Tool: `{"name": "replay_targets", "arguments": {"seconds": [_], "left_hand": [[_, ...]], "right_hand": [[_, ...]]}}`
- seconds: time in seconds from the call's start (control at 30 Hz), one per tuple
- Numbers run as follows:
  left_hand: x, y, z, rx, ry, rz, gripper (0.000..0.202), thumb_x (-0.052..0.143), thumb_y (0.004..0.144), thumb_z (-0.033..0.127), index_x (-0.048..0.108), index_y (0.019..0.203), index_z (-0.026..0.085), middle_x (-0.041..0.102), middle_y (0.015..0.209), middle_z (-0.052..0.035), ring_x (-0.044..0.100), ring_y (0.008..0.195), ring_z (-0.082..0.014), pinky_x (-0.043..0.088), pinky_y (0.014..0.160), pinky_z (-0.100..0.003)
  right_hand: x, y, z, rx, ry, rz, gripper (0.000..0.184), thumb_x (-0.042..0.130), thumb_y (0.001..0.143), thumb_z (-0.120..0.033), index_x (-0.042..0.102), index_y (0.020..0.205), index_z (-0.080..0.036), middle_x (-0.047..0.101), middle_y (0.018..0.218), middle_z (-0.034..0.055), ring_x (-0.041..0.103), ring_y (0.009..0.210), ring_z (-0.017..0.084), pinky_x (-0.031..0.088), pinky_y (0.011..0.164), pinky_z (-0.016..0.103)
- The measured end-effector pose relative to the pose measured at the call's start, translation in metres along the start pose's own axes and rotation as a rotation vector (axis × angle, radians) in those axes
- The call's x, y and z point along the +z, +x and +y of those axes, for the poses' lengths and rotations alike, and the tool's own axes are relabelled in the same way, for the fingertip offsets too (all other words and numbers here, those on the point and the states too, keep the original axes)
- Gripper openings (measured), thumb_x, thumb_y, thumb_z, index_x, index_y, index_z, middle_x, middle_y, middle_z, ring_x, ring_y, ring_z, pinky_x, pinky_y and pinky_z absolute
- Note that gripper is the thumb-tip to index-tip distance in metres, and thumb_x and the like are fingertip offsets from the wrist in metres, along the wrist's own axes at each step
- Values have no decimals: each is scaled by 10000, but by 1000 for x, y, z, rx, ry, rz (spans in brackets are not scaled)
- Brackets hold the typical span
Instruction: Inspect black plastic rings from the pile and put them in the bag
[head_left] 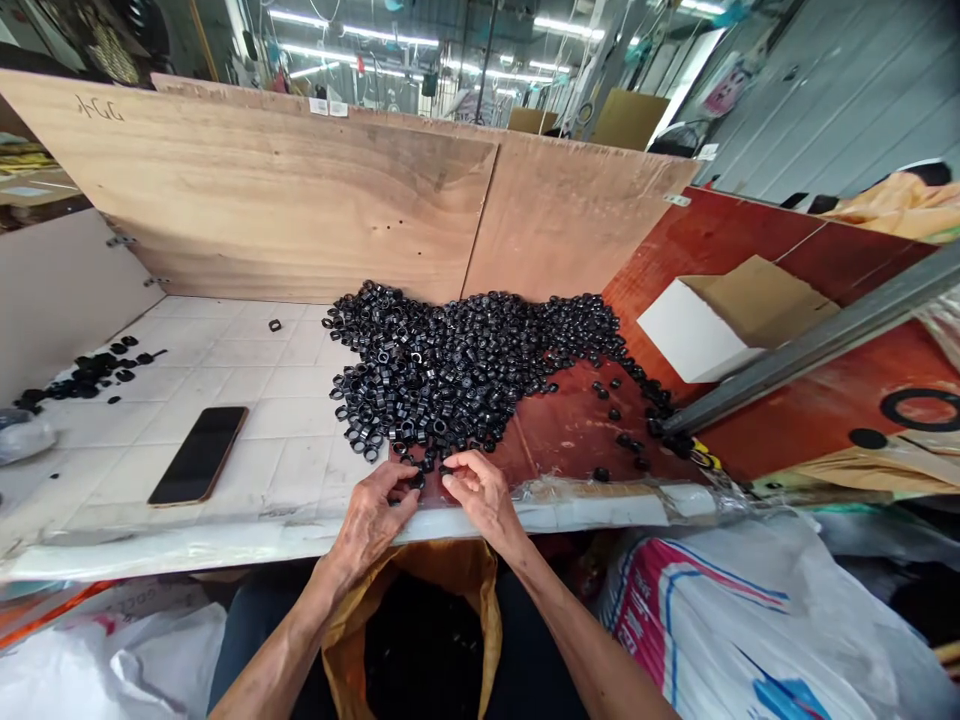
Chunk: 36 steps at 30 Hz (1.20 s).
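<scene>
A large heap of small black plastic rings [435, 375] spreads over the table against the back board. At its near edge, my left hand [375, 508] is closed, thumb and fingers around a black ring [415, 481]. My right hand [484, 498] is pinched on another small black ring [446, 470], close beside the left. A few loose rings lie between the two hands. Below them, between my knees, an orange-yellow sack [491, 625] stands with its mouth wide, dark pieces inside.
A phone [199, 455] lies on the left of the table, with scattered black scraps [90, 375] beyond. Wooden boards [300, 200] wall the back. At right are a white box [697, 330], a slanting metal bar [817, 340] and a printed white bag [750, 610].
</scene>
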<state>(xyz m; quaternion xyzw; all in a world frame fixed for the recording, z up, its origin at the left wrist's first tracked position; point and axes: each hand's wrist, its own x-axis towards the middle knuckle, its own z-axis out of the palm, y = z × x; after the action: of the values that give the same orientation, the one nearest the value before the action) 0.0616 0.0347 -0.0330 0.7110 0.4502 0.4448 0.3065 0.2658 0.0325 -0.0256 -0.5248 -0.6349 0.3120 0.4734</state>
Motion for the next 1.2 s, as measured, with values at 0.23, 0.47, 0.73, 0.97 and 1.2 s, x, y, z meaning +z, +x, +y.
{"name": "replay_targets", "arguments": {"seconds": [0.23, 0.47, 0.73, 0.97, 1.2], "left_hand": [[-2, 4, -1, -6, -43, 7, 229, 655, 837, 191, 759, 1041, 184, 740, 1049, -75, 705, 714, -132, 600, 642, -244], [-4, 2, 2, -198, -200, -47, 232, 729, 817, 249, 749, 1038, 181, 715, 814, -5, 655, 660, -123, 562, 640, -224], [-5, 2, 3, -283, -538, -58, 280, 830, 760, 253, 766, 1023, 182, 730, 1069, -67, 697, 960, -199, 584, 872, -302], [-6, 0, 2, -238, -596, -63, 224, 823, 800, 230, 744, 1009, 214, 679, 1058, -26, 682, 937, -167, 578, 867, -282], [-12, 1, 5, -159, -502, -72, 172, 791, 857, 286, 779, 1011, 210, 727, 1108, -66, 681, 1046, -199, 548, 965, -318]], "right_hand": [[12, -4, -8, -33, -88, -53, 66, 641, 795, -177, 650, 851, -210, 688, 815, 25, 639, 674, 167, 521, 662, 282], [20, -6, -11, 100, 211, 32, 123, 718, 789, -306, 668, 785, -194, 745, 999, 80, 718, 793, 185, 580, 710, 286], [24, -10, -10, 141, 282, 35, 233, 753, 804, -293, 762, 1023, -215, 758, 943, 48, 734, 804, 188, 610, 739, 292], [23, -15, -14, 163, 278, -42, 209, 753, 841, -293, 775, 1037, -224, 776, 966, 60, 748, 856, 211, 620, 796, 317], [25, -11, -18, 89, 233, -34, 133, 751, 850, -311, 768, 936, -211, 734, 900, 35, 701, 719, 164, 575, 656, 252]]}}
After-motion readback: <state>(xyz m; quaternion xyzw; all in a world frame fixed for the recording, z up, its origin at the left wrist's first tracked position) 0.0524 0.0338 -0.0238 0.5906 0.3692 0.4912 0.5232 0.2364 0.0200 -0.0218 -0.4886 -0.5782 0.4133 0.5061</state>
